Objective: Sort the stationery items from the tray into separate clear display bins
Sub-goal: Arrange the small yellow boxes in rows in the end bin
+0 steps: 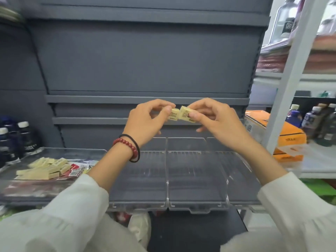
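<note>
Held pinched above bins (pixel 196 179): one eraser (pixel 173 115) in left hand (pixel 147 120), second eraser (pixel 187 114) in right hand (pixel 215 120). Tray (pixel 72 150) well left. Risk: fingertip grips only; slipping, landing in wrong bin.

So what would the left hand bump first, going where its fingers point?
Probably the cream eraser block pinched by the right hand; the left hand would lead with its own cream eraser.

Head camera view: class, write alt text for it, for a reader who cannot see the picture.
The left hand pinches a yellow eraser and the right hand pinches a second eraser, held close together above clear bins. More erasers lie in a tray at the left.
</note>
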The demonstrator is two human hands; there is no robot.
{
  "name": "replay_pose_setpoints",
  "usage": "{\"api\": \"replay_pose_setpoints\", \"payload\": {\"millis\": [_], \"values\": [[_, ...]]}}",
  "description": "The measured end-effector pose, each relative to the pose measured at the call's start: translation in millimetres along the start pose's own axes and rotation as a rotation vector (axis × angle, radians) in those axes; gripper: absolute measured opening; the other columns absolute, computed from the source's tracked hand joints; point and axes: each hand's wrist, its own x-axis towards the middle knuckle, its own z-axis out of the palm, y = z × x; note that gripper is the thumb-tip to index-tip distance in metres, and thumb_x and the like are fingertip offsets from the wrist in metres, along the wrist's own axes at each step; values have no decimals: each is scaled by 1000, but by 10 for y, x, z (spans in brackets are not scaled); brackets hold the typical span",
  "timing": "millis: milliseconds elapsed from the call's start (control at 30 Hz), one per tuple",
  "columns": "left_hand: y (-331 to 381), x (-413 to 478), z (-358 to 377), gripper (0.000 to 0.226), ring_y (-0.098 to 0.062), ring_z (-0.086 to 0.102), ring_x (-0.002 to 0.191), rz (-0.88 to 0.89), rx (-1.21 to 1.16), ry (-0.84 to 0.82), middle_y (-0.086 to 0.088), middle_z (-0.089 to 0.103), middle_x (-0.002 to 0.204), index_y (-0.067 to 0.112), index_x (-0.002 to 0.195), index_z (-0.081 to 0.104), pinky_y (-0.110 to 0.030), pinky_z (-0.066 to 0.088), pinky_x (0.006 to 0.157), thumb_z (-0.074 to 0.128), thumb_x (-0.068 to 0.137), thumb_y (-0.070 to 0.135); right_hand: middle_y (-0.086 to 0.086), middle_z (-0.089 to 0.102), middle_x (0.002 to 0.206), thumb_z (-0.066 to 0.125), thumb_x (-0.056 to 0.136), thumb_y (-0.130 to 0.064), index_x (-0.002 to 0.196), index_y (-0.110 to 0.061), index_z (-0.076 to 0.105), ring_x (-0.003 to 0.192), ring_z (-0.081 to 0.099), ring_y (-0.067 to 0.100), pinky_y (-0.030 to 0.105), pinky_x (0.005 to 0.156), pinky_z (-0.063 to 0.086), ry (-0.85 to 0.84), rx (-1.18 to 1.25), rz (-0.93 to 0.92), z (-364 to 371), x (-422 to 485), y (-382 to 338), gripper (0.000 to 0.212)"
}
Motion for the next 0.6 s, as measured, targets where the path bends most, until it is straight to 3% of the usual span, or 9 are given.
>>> {"api": "replay_pose_setpoints", "payload": {"millis": [100, 333, 500, 600], "values": [[48, 107, 140, 14, -11, 69, 83, -30, -165, -70, 9, 72, 95, 28, 98, 71, -24, 51, 51, 63, 89, 35, -4, 74, 94, 67, 90, -21, 103, -15, 68, 86, 70, 6, 26, 63, 60, 42, -27, 15, -66, 75, -21, 14], [-177, 473, 470, 25, -8, 68, 88, 18, -232, -187, 7, 71, 103, 22, 111, 67, -21, 51, 55, 67, 86, 24, -2, 74, 87, 78, 80, -22, 98, -13, 71, 80, 71, 7, 26, 54, 58, 178, 15, 79, -158, 287, 299, 21], [-454, 690, 747, 36, -9, 69, 91, -139, -358, -254, 1, 70, 108, 17, 124, 54, -21, 53, 60, 62, 89, 16, -3, 71, 98, 80, 78, -26, 102, -14, 70, 77, 71, 10, 31, 54, 60, 356, 72, 136, 13, 377, 736, 29], [-596, 781, 876, 34, -11, 68, 97, -210, -414, -286, -1, 70, 111, 15, 121, 58, -19, 54, 64, 65, 87, 14, -4, 74, 90, 80, 77, -23, 99, -13, 73, 79, 72, 7, 34, 60, 61, 366, 138, 194, 13, 419, 949, 25]]}}
